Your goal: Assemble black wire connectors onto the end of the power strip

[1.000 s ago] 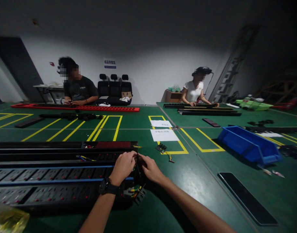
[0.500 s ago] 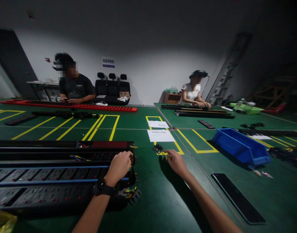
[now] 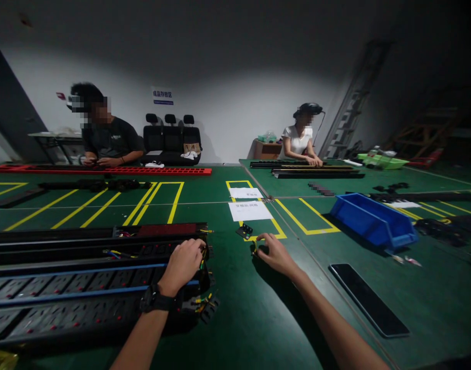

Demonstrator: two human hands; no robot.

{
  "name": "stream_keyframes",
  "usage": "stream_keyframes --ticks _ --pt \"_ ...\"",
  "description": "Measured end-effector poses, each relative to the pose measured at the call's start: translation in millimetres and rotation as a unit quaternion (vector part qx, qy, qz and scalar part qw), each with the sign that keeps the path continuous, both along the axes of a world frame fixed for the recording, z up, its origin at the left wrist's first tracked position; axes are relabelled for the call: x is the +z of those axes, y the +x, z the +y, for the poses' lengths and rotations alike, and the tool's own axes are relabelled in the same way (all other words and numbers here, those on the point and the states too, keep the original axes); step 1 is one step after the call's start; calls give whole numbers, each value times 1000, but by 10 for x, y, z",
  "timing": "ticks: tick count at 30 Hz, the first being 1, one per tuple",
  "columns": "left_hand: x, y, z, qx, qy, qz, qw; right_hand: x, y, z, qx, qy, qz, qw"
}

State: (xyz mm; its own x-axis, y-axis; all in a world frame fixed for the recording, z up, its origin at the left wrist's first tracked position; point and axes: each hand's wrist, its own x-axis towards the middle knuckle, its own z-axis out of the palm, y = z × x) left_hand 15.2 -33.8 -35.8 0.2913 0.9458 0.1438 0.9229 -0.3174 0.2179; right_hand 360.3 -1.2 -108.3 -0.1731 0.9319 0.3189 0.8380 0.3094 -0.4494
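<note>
The right hand (image 3: 277, 255) is curved into a narrow hook of thumb and forefinger at a yellow wire lead (image 3: 255, 247); whether the tips actually grip it, I cannot tell. The lead would probably be best taken close to its end with a light pinch, lifted rather than dragged, so the small black plate (image 3: 244, 231) beside it doesn't snag or tug at a joint. The left hand (image 3: 184, 263) has its fingers bent down over the end of a black socket channel (image 3: 154, 250) – what, if anything, sits under them is hidden. A steady, light rest there seems wise, with no weight on the thin wires (image 3: 203, 264) at that end.

The plate lies at a slant on the green tabletop (image 3: 235, 318), just below the white sheet (image 3: 250, 211) and beside the yellow tape (image 3: 279, 229). It is dark, small and uneven on top; finer detail is too small to read. The channel, at the left, is long and black with dark sockets inside. Nearer the body is a blue-edged socket strip (image 3: 81, 282), and nearer yet a black socket strip (image 3: 66, 314) with small red spots – coloured leads and a dark connector (image 3: 209, 310) stick out at its end.
</note>
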Motion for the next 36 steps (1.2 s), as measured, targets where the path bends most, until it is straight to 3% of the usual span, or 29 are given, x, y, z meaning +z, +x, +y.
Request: stream_keyframes --ticks 9,19,31,36 --pt "-6 -2 -1 -1 3 -4 1000 151 -60 -60 111 54 -62 990" --pt "0 3 -9 0 -1 -7 1000 152 -113 -68 62 89 -62 992" --pt "3 6 -13 5 -4 -3 1000 123 -209 -116 62 121 -106 985" --pt "-23 -10 3 0 -3 -12 1000 126 -261 -142 76 90 -124 985"
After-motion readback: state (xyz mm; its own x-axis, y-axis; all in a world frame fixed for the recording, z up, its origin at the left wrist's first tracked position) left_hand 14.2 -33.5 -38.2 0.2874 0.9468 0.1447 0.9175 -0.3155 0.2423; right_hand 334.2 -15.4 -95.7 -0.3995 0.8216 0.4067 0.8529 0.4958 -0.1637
